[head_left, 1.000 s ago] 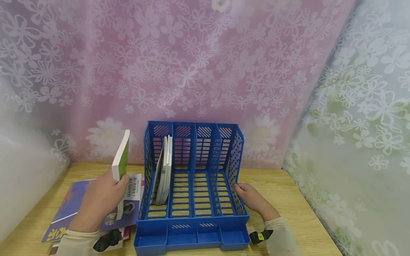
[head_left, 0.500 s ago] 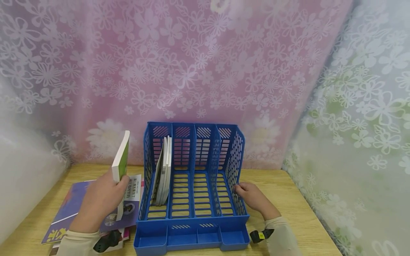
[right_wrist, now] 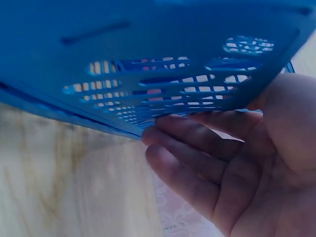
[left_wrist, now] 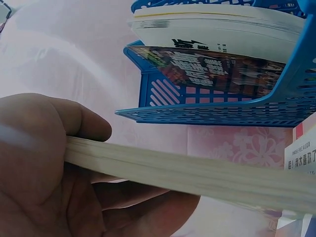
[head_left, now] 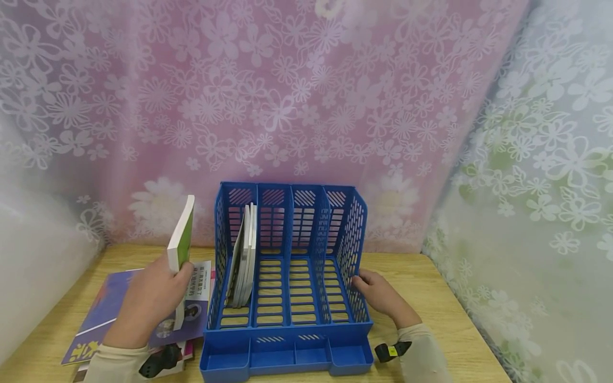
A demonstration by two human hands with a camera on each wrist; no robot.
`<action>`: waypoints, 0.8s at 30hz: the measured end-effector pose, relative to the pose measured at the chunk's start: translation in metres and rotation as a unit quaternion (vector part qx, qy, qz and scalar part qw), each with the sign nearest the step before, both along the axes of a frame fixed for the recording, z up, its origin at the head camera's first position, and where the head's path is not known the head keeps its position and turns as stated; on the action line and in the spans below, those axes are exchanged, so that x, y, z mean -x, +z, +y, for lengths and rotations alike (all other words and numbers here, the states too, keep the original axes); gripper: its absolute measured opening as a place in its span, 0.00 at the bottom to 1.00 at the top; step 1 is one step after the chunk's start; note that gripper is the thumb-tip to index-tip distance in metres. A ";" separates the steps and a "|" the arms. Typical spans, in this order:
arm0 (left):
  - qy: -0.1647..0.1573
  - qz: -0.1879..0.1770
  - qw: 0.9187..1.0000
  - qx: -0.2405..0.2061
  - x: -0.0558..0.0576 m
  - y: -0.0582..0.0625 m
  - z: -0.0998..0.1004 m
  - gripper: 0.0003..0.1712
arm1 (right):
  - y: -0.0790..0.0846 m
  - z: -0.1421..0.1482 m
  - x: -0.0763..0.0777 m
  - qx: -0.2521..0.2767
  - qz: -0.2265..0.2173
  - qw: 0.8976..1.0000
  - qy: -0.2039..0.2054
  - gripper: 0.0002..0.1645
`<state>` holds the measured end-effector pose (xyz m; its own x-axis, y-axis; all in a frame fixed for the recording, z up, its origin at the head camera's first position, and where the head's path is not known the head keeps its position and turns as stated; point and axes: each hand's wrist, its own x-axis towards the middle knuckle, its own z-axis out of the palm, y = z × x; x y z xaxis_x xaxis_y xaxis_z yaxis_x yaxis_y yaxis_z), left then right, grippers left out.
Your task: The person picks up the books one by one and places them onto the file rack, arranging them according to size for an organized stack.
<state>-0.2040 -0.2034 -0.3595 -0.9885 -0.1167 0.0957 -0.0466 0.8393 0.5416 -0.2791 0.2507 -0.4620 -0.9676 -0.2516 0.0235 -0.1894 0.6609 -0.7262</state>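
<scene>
Upright above a pile of books, a book point(head_left: 182, 234) with white page edges and a green cover is held in my left hand point(head_left: 148, 298). The left wrist view shows the thumb on one side of that book point(left_wrist: 197, 173) and fingers on the other. A blue desk file rack point(head_left: 287, 336) stands in the middle, with several thin books point(head_left: 246, 260) leaning in its leftmost compartment. My right hand point(head_left: 378, 294) pinches the rack's right side wall point(head_left: 353, 239). In the right wrist view its fingers point(right_wrist: 187, 182) lie against the wall's outer face.
Under my left hand, a purple book point(head_left: 102, 303) and others lie piled left of the rack. Small trays point(head_left: 273, 359) run along the rack's front. A floral curtain point(head_left: 306, 106) hangs behind the wooden table point(head_left: 421, 287).
My right hand has shifted slightly to the right, and the rack's right wall leans a little further outward with it. My left hand and its book stay almost still.
</scene>
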 end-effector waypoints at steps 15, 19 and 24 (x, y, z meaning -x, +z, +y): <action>-0.015 0.010 1.000 0.016 0.008 -0.001 -0.003 0.26 | 0.005 0.003 0.002 -0.040 0.002 0.999 0.022 0.19; -0.019 0.015 1.000 0.017 0.008 -0.001 -0.003 0.25 | 0.004 0.003 0.003 -0.034 -0.002 0.999 0.020 0.20; -0.018 0.013 1.000 0.013 0.007 -0.001 -0.003 0.25 | 0.005 0.002 0.001 -0.020 -0.016 1.000 0.018 0.21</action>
<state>-0.2114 -0.2063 -0.3605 -0.9892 -0.0789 0.1237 -0.0029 0.8537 0.5207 -0.2805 0.2531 -0.4566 -0.9578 -0.2867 -0.0179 -0.1913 0.6828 -0.7051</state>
